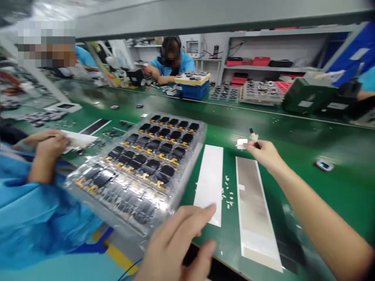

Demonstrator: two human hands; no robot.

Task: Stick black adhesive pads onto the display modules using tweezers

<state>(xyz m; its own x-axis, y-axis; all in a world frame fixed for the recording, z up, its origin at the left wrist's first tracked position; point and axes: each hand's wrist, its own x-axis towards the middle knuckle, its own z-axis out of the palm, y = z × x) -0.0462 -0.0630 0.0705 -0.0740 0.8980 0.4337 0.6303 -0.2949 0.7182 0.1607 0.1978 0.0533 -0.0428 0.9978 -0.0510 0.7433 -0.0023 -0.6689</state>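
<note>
Loosely, left fingers (202, 215) spread over flat white strip (209, 175); right fingers (265, 146) pinch dark-and-cream rod (254, 137) beside rounded white piece (241, 143)

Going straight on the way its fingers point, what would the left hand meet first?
Most likely the white strip: the left hand overlaps its near end in view. Whether it touches or hovers above, I can't tell.
</note>
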